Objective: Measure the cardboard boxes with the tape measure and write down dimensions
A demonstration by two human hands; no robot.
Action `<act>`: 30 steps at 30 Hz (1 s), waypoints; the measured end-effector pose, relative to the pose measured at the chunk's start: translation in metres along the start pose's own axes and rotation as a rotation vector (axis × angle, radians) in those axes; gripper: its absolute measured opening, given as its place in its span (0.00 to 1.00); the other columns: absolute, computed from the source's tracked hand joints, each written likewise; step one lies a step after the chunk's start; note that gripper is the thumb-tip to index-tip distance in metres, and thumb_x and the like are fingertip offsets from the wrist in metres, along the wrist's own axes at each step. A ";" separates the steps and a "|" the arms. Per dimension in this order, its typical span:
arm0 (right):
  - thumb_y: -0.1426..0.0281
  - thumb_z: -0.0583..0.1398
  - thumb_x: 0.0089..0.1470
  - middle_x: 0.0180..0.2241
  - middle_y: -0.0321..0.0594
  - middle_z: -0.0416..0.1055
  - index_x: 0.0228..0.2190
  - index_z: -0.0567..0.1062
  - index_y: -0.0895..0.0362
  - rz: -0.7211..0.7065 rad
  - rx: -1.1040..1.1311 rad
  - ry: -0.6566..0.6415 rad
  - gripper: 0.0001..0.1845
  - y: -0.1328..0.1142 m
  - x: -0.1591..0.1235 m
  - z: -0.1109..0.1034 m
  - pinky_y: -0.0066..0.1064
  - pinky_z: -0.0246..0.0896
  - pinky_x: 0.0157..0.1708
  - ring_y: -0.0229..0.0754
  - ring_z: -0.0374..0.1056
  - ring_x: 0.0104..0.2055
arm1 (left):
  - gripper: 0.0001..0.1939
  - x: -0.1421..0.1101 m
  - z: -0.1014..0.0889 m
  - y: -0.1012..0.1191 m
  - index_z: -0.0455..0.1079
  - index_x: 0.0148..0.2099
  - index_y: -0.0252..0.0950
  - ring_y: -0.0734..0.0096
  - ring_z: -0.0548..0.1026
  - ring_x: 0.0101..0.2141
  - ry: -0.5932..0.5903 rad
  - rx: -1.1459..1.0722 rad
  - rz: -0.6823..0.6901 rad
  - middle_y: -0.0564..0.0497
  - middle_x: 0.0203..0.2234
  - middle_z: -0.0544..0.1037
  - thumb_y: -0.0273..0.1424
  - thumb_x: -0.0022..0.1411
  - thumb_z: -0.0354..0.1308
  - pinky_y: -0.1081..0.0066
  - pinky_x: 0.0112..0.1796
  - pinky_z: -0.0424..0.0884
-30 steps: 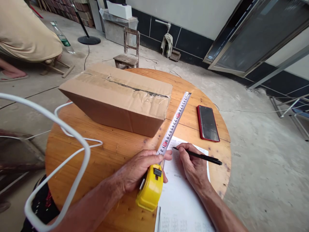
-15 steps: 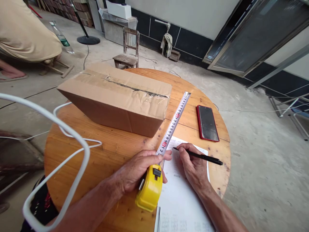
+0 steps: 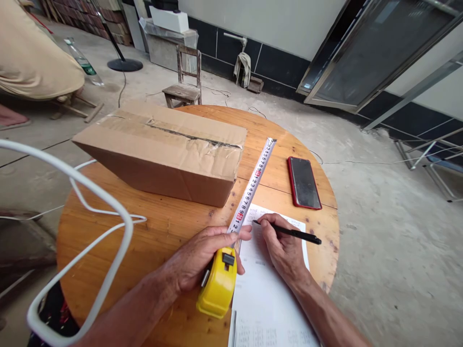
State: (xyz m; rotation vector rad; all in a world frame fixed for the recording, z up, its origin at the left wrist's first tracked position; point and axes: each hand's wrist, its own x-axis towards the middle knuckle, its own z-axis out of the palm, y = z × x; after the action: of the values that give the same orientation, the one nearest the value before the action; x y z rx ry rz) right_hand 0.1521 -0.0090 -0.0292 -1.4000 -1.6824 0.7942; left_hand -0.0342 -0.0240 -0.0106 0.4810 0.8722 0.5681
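A yellow tape measure (image 3: 217,282) is held in my left hand (image 3: 202,253), my thumb lying across the drawn-out blade. The white blade (image 3: 252,185) runs away from me over the wooden table, past the near right corner of a taped cardboard box (image 3: 155,166). In my right hand (image 3: 284,246) is a black pen (image 3: 298,234), gripped between thumb and fingers, its tip at the upper part of a sheet of paper (image 3: 267,299) bearing handwritten rows. That hand rests on the sheet, and part of the writing is hidden by it.
A phone in a red case (image 3: 304,182) lies on the round table (image 3: 173,231), right of the blade. At the left, a thick white loop (image 3: 123,236) crosses the view in front of the table. Beyond stand a small wooden chair (image 3: 184,89) and a seated person's covered leg (image 3: 36,58).
The whole view has shifted slightly, so the table and its things appear a little further left. Both hands keep their grips, and the right hand's pen has tilted slightly.
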 end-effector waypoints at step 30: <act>0.67 0.56 0.57 0.17 0.30 0.63 0.29 0.72 0.57 0.055 0.062 0.057 0.08 0.005 -0.003 -0.002 0.25 0.51 0.19 0.33 0.56 0.19 | 0.16 -0.002 0.004 0.005 0.70 0.49 0.27 0.77 0.68 0.15 0.011 -0.013 -0.009 0.46 0.17 0.77 0.31 0.63 0.50 0.80 0.18 0.60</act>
State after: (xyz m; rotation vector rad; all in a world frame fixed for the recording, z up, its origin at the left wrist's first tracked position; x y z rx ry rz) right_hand 0.1562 -0.0107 -0.0331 -1.4187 -1.5686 0.8225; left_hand -0.0329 -0.0223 -0.0042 0.4617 0.8806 0.5683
